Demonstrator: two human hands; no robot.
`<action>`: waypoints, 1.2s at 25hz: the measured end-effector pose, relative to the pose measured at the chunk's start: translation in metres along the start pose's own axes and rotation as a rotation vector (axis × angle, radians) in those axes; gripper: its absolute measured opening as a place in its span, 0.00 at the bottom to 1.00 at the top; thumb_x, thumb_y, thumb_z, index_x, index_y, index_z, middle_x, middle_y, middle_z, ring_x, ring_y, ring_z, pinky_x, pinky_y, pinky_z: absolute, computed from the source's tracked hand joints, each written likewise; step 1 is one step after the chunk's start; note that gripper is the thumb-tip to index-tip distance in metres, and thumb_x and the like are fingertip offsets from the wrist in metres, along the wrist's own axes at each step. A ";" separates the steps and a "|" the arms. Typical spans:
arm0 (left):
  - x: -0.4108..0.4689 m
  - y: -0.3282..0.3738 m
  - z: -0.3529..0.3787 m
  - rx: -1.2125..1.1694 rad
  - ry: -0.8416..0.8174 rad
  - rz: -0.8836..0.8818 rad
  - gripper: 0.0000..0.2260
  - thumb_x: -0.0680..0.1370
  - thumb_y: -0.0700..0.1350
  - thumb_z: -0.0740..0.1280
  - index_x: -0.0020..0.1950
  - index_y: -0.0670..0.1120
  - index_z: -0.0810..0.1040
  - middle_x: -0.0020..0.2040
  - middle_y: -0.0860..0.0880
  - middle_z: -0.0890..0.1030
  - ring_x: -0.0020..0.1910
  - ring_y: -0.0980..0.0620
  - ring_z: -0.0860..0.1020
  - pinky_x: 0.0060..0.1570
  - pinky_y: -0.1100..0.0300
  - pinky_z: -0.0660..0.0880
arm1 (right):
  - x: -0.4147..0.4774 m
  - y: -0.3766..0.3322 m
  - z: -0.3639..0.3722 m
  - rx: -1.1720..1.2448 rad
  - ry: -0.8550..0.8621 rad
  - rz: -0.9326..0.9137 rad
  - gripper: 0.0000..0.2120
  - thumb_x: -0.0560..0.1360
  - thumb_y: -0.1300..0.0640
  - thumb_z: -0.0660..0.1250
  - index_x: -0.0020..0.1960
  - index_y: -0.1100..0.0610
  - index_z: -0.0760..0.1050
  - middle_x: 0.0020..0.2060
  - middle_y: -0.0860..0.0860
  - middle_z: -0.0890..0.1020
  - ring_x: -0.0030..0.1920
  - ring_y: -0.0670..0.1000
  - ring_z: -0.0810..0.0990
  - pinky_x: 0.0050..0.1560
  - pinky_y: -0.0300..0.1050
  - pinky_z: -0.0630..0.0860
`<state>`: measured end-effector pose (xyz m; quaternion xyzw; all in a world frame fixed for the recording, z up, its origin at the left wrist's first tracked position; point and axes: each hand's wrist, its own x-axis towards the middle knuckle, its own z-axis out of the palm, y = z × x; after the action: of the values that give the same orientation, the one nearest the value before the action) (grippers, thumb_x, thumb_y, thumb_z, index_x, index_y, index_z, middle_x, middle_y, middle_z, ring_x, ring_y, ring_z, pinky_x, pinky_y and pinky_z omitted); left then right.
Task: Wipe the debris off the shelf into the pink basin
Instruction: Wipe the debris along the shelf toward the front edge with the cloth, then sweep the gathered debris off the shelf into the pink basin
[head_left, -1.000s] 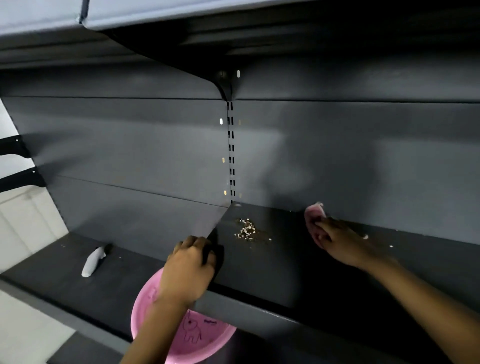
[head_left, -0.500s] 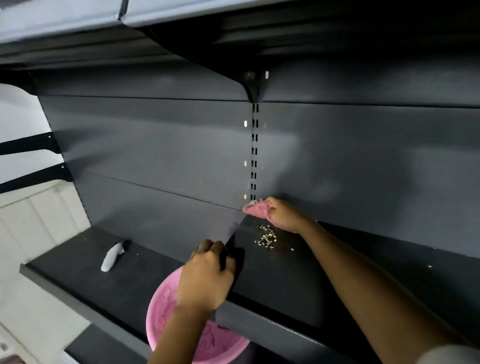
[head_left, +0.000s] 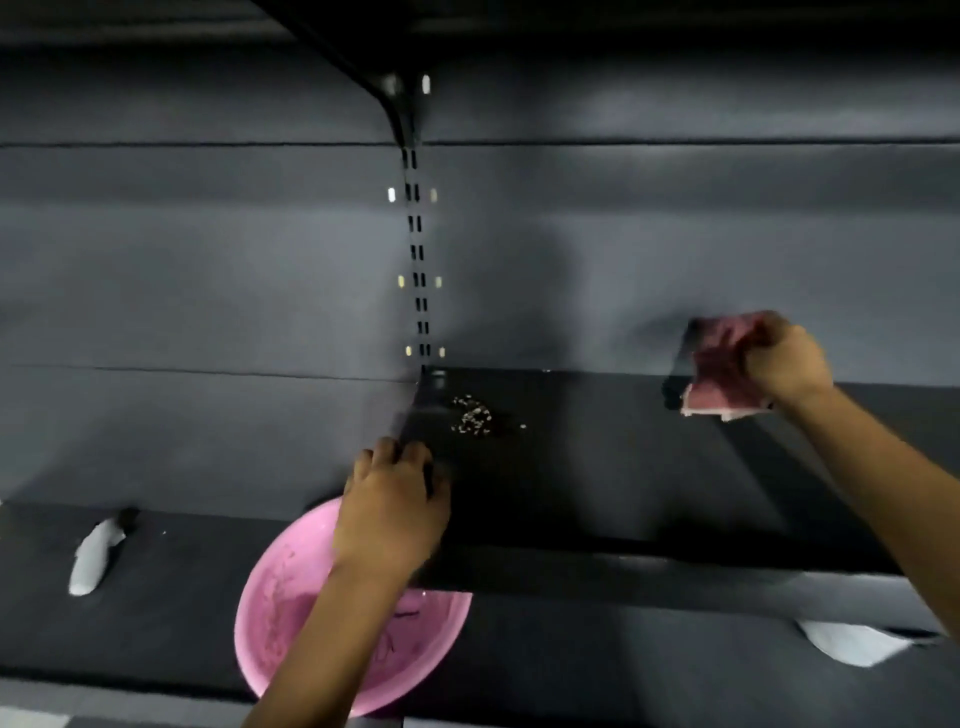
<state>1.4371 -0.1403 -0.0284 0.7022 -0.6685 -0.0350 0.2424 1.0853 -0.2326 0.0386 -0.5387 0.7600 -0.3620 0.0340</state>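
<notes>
A small heap of pale debris (head_left: 471, 415) lies on the dark shelf (head_left: 597, 483), near its back left corner. My left hand (head_left: 389, 509) grips the shelf's left front corner. Below that corner a pink basin (head_left: 291, 613) sits on the lower shelf, partly hidden by my left forearm. My right hand (head_left: 779, 358) is raised above the back of the shelf, well to the right of the debris. It is closed on a pink cloth (head_left: 719, 371) that hangs from it.
The grey back panel has a slotted upright (head_left: 418, 260) above the debris, and a bracket (head_left: 395, 104) carries another shelf overhead. On the lower shelf (head_left: 156, 613) a white object (head_left: 93, 556) lies at the left. A white piece (head_left: 852, 642) lies at the right.
My right hand with the cloth has swung from the shelf's back left corner, by the debris, over to the right and lifted up. The left hand stays on the shelf corner.
</notes>
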 end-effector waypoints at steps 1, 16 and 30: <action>0.001 0.000 0.000 -0.013 -0.040 0.006 0.13 0.77 0.47 0.59 0.59 0.45 0.73 0.60 0.42 0.72 0.59 0.40 0.68 0.59 0.49 0.69 | -0.008 0.012 -0.004 -0.098 0.005 -0.002 0.12 0.73 0.63 0.65 0.56 0.66 0.76 0.53 0.68 0.80 0.55 0.68 0.78 0.55 0.56 0.73; -0.011 -0.055 -0.031 -0.435 -0.147 0.193 0.09 0.76 0.40 0.62 0.54 0.42 0.78 0.55 0.42 0.78 0.56 0.45 0.75 0.59 0.59 0.68 | -0.095 -0.133 0.094 0.121 -0.101 -0.322 0.17 0.69 0.71 0.63 0.55 0.61 0.80 0.56 0.61 0.82 0.57 0.59 0.80 0.58 0.41 0.69; -0.064 -0.246 0.058 -0.235 -0.318 -0.577 0.24 0.72 0.46 0.67 0.68 0.48 0.68 0.64 0.40 0.73 0.62 0.39 0.72 0.60 0.50 0.72 | -0.107 -0.165 0.089 0.057 -0.084 -0.497 0.19 0.68 0.72 0.65 0.57 0.59 0.79 0.58 0.59 0.81 0.57 0.58 0.79 0.53 0.27 0.65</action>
<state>1.6352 -0.0989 -0.1921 0.8153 -0.4632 -0.2879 0.1946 1.3005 -0.2139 0.0333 -0.7224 0.5915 -0.3579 -0.0091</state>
